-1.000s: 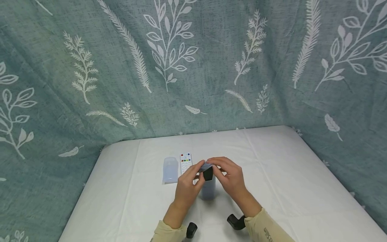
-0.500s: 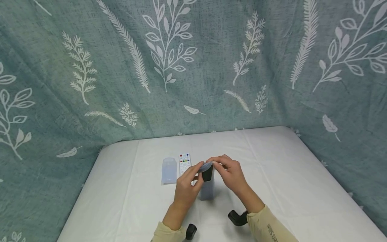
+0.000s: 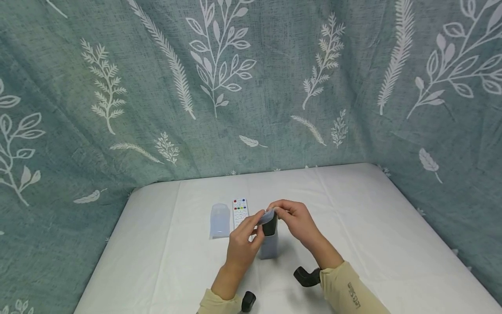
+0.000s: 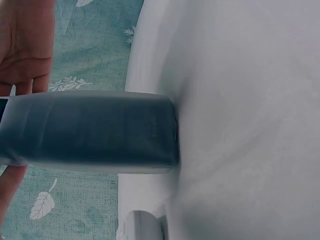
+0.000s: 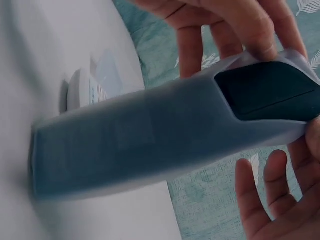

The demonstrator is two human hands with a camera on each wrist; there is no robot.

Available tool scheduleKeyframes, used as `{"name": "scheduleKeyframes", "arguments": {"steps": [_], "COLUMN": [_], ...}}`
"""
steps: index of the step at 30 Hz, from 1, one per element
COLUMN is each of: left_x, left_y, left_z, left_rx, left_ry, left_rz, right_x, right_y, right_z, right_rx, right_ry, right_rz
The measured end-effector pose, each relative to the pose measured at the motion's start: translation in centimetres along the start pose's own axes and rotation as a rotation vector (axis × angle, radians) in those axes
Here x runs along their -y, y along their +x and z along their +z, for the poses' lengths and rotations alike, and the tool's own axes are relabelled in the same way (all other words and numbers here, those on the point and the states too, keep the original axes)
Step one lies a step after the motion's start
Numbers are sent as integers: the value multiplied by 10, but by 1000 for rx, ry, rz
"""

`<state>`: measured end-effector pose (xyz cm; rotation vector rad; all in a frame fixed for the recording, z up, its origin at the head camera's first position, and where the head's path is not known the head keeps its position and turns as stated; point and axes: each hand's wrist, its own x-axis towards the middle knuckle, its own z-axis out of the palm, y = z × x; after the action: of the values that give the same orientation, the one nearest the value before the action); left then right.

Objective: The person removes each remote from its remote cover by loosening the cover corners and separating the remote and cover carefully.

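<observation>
A dark slab-like object (image 3: 269, 227) stands on end on the table inside a translucent soft sleeve (image 3: 269, 249). Its kind is unclear; a fine seam crosses its dark face (image 5: 270, 92) at the sleeve's opening. My left hand (image 3: 240, 246) pinches the sleeve's upper rim from the left, thumb on the near side. From the right, my right hand (image 3: 299, 223) pinches the same rim near its top, other fingers loosely bent. To the left lie a white remote control (image 3: 240, 210), partly behind my left hand, and a flat translucent sleeve (image 3: 220, 220).
A white cloth covers the table (image 3: 188, 270). Green leaf-print fabric (image 3: 266, 87) hangs behind it and at both sides. A black curved piece (image 3: 306, 277) sticks out beside the right cuff, and another black piece (image 3: 248, 301) beside the left cuff.
My right hand has shifted slightly, and the raised sleeve rim has tilted up a little. The left hand keeps nearly the same place, and the sleeved object still stands upright.
</observation>
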<state>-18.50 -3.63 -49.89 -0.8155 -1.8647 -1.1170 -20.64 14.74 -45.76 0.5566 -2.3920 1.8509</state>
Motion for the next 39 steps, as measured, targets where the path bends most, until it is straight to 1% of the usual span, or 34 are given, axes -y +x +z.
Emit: {"name": "scheduleKeyframes", "arguments": {"steps": [3,8,10,14,17,19,23,26,33,39], "left_x": [0,0,0,0,-1,0,1,1,0,-3], "left_y": [0,0,0,1,1,1,2,3,6,10], "left_z": [0,1,1,1,0,-1,-1,-1,0,-2], "left_rx": [-8,-16,-20,-31,-43,-57,-82,-85,-85,-66], "left_ry": [5,16,20,26,40,57,94,108,122,103], "left_rz": [-10,-23,-32,-52,-55,-50,-48,-54,-53,-116], "right_x": [1,-3,-4,-1,3,3,0,-1,-7,-13], "right_y": [0,-2,-3,-9,-14,-18,-21,-21,-21,-22], "right_z": [0,2,4,11,19,24,29,31,32,31], "right_rx": [5,-14,-38,-101,-155,-186,-213,-222,-255,-270], "right_ry": [39,83,84,82,28,-41,-182,-240,-294,-291], "right_rz": [39,60,56,-6,-63,-103,-215,-270,-319,-360]}}
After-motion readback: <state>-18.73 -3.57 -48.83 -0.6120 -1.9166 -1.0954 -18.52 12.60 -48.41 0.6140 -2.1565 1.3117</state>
